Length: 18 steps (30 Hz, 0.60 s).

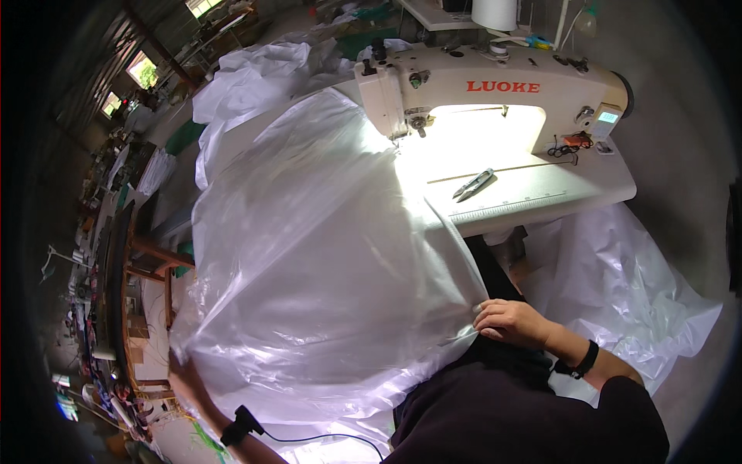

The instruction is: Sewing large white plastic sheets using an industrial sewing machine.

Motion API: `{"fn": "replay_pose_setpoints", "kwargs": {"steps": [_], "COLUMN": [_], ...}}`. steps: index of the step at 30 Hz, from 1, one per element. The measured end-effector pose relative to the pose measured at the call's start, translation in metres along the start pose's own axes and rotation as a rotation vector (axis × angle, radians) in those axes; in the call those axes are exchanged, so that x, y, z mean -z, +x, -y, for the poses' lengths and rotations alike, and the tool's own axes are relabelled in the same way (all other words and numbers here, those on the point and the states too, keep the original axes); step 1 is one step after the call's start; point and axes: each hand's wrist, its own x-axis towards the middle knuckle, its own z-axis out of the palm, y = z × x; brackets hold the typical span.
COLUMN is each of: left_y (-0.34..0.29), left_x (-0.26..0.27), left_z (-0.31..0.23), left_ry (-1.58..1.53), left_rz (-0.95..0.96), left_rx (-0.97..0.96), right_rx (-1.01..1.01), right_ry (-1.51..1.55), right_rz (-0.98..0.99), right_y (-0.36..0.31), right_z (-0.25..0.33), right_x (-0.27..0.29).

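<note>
Nearest, the right hand (514, 322) pinched the hem of one large translucent white plastic sheet (309, 263) and the left hand (188, 380) clutched its far edge, the sheet billowing toward one cream sewing machine (495, 89) on a white table (556, 193) bearing one pair of metal snips (473, 184), cluttered workshop behind.

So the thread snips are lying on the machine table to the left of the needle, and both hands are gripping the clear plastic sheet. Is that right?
Not quite. The head view shows the thread snips lying on the machine table to the right of the needle, under the arm of the sewing machine. The rest holds: the left hand and right hand both grip the clear plastic sheet.
</note>
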Motion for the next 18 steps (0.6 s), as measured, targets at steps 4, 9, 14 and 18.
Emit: {"fn": "replay_pose_setpoints", "kwargs": {"steps": [4,9,14,18], "left_y": [-0.013,-0.014,0.004,0.013], "left_x": [-0.076,-0.092,-0.06,-0.064], "left_z": [-0.008,-0.028,-0.03,-0.02], "left_ry": [-0.155,-0.206,-0.165,-0.102], "left_rz": [0.165,0.106,0.092,0.024], "left_rx": [0.069,0.16,0.148,0.049], "right_rx": [-0.532,-0.847,-0.797,-0.949], "right_ry": [0.149,0.638,1.413,2.098], "right_rz": [-0.305,-0.053,0.241,0.135], "right_y": [-0.022,0.009,0.027,-0.007], "right_z": [0.0,-0.002,0.025,0.033], "right_x": [-0.019,-0.049,-0.045,-0.027]}}
